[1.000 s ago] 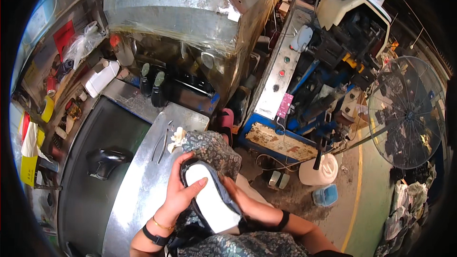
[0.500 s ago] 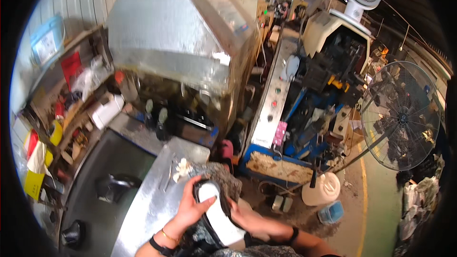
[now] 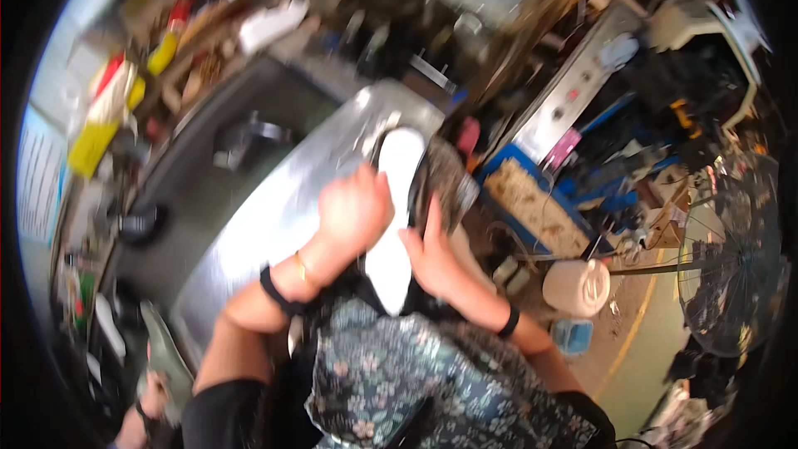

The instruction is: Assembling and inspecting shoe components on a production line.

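Note:
Between my hands, above the corner of a metal table (image 3: 249, 241), is a black shoe (image 3: 421, 179) with a long white sole-shaped face (image 3: 402, 158) turned up. My left hand (image 3: 357, 208) is closed, blurred by motion, and grips the shoe's left edge; its fingertips are hard to see. On the other side my right hand (image 3: 436, 258) holds the shoe, its thumb by the white face and its index finger stretched along the black side. The near end of the white face tapers to a point above my floral apron (image 3: 407, 374).
A dark belt (image 3: 199, 150) carrying black shoes (image 3: 141, 223) runs along the left. At lower left another person's hand (image 3: 154, 395) is beside a grey-green piece (image 3: 164, 349). To the right stand a blue-framed machine (image 3: 540, 199), a white jug (image 3: 576, 287), a blue tub (image 3: 572, 337) and a floor fan (image 3: 731, 258).
My view has swung down and left. My left hand has gone from lying over the white face with its thumb to a closed grip at the edge, and more of the white face shows.

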A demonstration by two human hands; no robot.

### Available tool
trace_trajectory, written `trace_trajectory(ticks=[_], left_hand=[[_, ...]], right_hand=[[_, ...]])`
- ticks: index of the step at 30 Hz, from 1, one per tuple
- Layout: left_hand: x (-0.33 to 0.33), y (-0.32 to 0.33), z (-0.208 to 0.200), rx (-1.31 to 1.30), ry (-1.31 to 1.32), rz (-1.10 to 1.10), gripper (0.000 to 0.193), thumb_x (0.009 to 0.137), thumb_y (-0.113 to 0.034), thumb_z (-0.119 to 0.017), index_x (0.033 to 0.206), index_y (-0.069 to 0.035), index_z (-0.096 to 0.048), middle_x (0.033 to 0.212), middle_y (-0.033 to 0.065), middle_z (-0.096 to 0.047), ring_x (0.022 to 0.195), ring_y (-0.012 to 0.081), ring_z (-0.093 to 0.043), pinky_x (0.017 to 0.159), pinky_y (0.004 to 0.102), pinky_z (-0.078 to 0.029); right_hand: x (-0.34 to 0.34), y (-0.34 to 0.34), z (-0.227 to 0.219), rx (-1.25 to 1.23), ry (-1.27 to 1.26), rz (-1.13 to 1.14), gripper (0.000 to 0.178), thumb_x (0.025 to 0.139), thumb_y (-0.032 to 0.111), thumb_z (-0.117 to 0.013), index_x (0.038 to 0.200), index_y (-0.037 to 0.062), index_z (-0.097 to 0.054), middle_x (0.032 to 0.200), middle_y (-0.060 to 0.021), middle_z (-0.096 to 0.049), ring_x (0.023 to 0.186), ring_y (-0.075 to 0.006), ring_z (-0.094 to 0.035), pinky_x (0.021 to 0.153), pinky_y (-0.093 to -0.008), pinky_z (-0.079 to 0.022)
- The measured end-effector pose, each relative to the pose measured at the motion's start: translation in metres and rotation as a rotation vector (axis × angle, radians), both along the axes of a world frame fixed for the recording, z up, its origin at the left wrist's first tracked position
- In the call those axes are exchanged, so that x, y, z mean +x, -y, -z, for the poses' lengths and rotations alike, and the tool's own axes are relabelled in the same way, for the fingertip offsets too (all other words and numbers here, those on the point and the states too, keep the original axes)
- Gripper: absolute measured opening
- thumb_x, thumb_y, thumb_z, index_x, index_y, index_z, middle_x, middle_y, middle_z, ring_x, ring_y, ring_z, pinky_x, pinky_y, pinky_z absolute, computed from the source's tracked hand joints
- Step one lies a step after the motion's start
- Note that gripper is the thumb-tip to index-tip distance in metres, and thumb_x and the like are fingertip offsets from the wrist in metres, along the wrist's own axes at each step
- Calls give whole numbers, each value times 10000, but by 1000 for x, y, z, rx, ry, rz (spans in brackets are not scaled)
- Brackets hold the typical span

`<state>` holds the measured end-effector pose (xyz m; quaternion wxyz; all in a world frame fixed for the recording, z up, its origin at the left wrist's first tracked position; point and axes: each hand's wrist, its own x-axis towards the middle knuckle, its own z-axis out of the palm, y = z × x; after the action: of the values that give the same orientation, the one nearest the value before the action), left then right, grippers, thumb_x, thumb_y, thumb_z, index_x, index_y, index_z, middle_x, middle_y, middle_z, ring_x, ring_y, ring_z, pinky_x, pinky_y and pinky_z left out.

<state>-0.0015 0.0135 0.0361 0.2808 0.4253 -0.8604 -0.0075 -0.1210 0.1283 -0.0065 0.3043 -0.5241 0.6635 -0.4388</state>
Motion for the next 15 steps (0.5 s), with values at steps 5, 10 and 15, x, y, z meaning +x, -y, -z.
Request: trace_trajectory(ticks=[5, 10, 15], left_hand=[[39, -2, 8, 1168, -599, 421, 620, 1068, -318, -301, 1528, 43, -96, 1554, 212, -260, 1453, 252, -227, 1169, 339, -199], [31, -38, 35, 634, -467, 101, 487, 1060, -269, -334, 1439, 36, -358, 1319, 241, -542, 1258, 322, -511, 1049, 393, -385], [21, -24, 60, 1075, -1167, 89, 460, 1066, -319, -336, 1329, 11, -518, 1218, 152, -626, 1108, 219, -584, 1010, 351, -423]], right_hand=[[-5, 9, 6, -121, 373, -156, 718, 1009, 204, -489, 1512, -44, -41, 1471, -242, -343, 1317, -303, -412, 1086, -384, -341], [12, 2, 16, -186, 234, -54, 689, 1018, 199, -444, 1511, -51, -34, 1491, -290, -284, 1374, -375, -349, 1118, -422, -295], [6, -14, 23, -178, 221, -73, 697, 1017, 191, -428, 1511, -54, -1, 1508, -287, -242, 1379, -362, -331, 1122, -413, -285]])
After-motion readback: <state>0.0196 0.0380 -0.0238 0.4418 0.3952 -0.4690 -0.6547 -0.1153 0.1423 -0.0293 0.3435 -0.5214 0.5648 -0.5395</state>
